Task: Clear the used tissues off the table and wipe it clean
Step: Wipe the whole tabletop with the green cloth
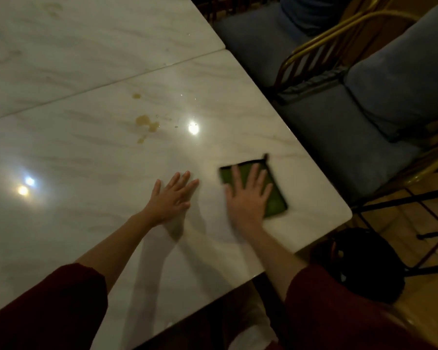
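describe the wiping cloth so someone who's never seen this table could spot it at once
Start at the pale marble table and go to its near right corner, beside the blue cushioned chairs. There the right hand presses flat on the cloth. It is the only dark green, black-edged rectangle on the top; the brown stains lie farther in.

The person is wearing long sleeves in a plain dark maroon cloth. The left sleeve (48, 306) is hanging loose and wide, ending partway along the forearm in a soft rounded edge. The right sleeve (339, 311) is matching it in colour and cloth, ending at a similar point. Beyond both sleeves the forearms are showing bare, down to the left hand (171, 198) and the right hand (248, 198), which is looking slightly blurred.
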